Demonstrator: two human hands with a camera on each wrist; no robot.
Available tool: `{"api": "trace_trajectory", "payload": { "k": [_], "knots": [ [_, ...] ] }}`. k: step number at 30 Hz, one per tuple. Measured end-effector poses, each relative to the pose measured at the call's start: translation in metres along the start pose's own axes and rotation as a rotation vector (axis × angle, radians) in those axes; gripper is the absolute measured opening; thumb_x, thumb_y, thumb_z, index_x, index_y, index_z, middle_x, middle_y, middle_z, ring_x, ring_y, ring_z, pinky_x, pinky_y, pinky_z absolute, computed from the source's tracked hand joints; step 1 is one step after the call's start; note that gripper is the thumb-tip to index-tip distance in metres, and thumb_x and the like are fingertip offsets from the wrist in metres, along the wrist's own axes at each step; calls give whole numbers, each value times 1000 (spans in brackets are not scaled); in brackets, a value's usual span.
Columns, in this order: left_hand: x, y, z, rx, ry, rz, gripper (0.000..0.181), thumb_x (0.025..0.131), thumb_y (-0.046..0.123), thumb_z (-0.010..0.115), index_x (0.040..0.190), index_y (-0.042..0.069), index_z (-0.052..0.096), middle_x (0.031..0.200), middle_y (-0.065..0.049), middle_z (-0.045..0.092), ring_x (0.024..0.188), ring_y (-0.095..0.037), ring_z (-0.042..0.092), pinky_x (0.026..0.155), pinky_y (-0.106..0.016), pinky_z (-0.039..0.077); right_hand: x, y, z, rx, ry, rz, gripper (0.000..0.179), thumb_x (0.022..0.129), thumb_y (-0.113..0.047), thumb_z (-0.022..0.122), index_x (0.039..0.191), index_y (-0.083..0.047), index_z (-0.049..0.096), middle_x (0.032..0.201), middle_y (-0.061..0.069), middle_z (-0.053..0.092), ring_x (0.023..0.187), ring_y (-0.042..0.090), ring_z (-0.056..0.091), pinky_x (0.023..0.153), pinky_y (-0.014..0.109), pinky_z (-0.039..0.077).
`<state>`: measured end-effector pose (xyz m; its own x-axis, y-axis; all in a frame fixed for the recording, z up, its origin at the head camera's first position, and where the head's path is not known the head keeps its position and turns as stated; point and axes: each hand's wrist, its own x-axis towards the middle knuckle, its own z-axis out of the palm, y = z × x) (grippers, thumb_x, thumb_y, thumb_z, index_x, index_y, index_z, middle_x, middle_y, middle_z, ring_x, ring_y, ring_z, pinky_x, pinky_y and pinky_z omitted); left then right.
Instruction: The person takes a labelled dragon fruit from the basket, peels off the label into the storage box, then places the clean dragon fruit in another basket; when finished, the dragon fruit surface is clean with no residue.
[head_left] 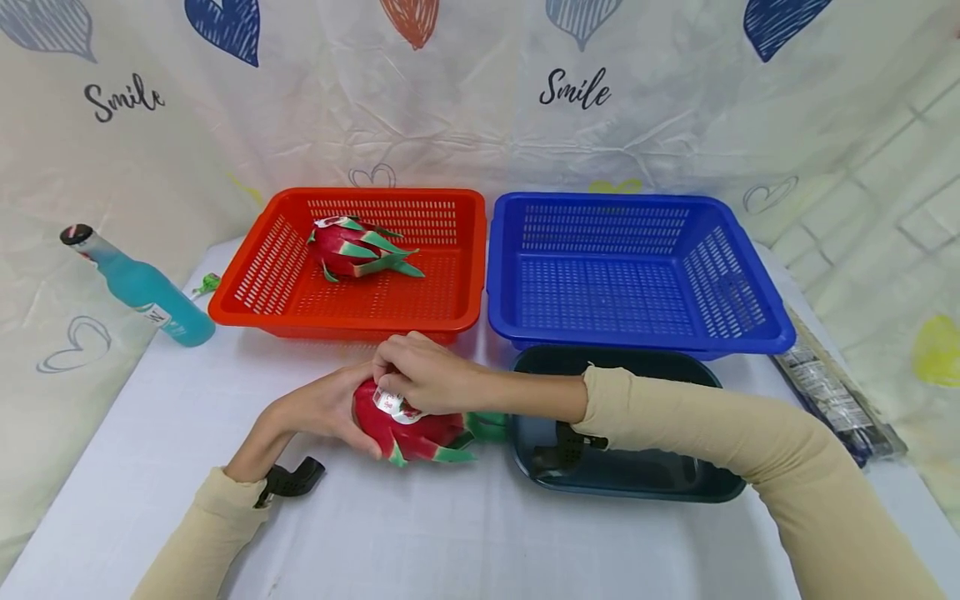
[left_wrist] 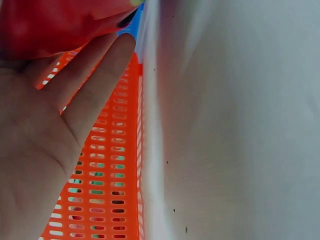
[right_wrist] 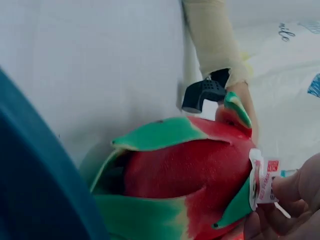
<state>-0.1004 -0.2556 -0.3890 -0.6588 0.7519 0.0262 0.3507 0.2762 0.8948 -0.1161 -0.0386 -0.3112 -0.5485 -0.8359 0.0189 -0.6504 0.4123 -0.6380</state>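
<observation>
A red dragon fruit [head_left: 435, 433] with green-tipped scales lies on the table in front of the red basket. My left hand [head_left: 322, 408] grips its left end, thumb on the near side and fingers on the far side. Over the fruit's top, my right hand [head_left: 431, 375] pinches the edge of a white sticker [right_wrist: 265, 182] with red print. In the right wrist view that sticker stands partly lifted from the red skin between thumb and fingers. The left wrist view shows the fruit's underside against the left palm and fingers.
A red basket [head_left: 345, 326] holds another dragon fruit [head_left: 356, 250]. Beside it stands a blue basket [head_left: 600, 292], with a dark oval tray [head_left: 630, 487] in front, under the right forearm. A turquoise bottle [head_left: 161, 296] is at left; a plastic-wrapped packet [head_left: 832, 392] lies at right.
</observation>
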Motion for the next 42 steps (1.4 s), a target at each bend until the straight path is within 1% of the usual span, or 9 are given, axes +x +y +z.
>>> {"api": "trace_trajectory", "payload": {
  "k": [3, 7, 12, 15, 18, 23, 29, 35, 42],
  "knots": [
    [-1, 0, 0, 11, 7, -8, 77, 67, 14, 89, 129, 18, 45, 123, 0, 57, 111, -11, 58, 90, -28, 55, 1, 0, -2, 3, -22, -19, 5, 97, -11, 56, 97, -7, 60, 93, 4, 61, 95, 17, 51, 87, 25, 43],
    [-1, 2, -1, 19, 5, 4, 76, 66, 14, 89, 129, 17, 45, 123, -1, 58, 111, -11, 58, 90, -27, 55, 2, 1, -5, 27, -71, -33, 5, 97, -12, 57, 97, -7, 59, 90, 4, 60, 92, 15, 51, 79, 18, 42],
    [-1, 3, 0, 6, -5, 2, 78, 67, 15, 89, 131, 16, 44, 126, -2, 57, 113, -10, 57, 92, -27, 55, 6, 6, -8, 89, -137, -60, 5, 97, -11, 56, 97, -6, 58, 83, 4, 56, 77, 11, 51, 66, 14, 44],
    [-1, 3, 0, 3, -6, -15, 79, 67, 15, 89, 132, 16, 44, 127, -1, 56, 114, -10, 57, 93, -26, 54, 8, 8, -9, 141, -188, -42, 5, 99, -10, 54, 98, -6, 56, 79, 3, 53, 66, 9, 50, 60, 14, 44],
    [-2, 2, 0, 7, -8, -15, 79, 68, 16, 89, 133, 15, 44, 127, -2, 56, 114, -9, 56, 93, -26, 54, 10, 9, -10, 179, -236, -15, 6, 100, -11, 52, 100, -6, 54, 77, 2, 51, 61, 8, 49, 58, 14, 45],
    [-1, 2, -1, 21, -10, 1, 80, 69, 17, 88, 135, 14, 43, 127, -4, 56, 114, -9, 56, 93, -26, 54, 11, 11, -12, 203, -275, 12, 7, 100, -12, 51, 102, -7, 54, 78, 2, 51, 63, 8, 50, 59, 14, 46],
    [-1, 3, -1, 27, -11, -8, 78, 69, 18, 88, 133, 15, 44, 126, -4, 57, 114, -9, 56, 92, -27, 55, 10, 10, -13, 224, -285, 40, 7, 100, -12, 52, 103, -6, 55, 83, 3, 53, 65, 8, 50, 60, 14, 48],
    [-1, 4, 0, 34, -11, -2, 77, 69, 19, 88, 133, 15, 44, 127, -4, 56, 115, -9, 55, 91, -27, 55, 11, 11, -15, 259, -291, 34, 9, 99, -10, 53, 103, -4, 58, 83, 3, 54, 66, 8, 51, 60, 14, 48],
    [1, 3, -1, 42, -9, -10, 79, 69, 20, 88, 135, 16, 44, 128, -3, 56, 116, -9, 55, 90, -28, 56, 13, 17, -19, 276, -275, 35, 11, 97, -11, 56, 103, -3, 62, 88, 3, 58, 81, 9, 53, 71, 14, 50]
  ]
}}
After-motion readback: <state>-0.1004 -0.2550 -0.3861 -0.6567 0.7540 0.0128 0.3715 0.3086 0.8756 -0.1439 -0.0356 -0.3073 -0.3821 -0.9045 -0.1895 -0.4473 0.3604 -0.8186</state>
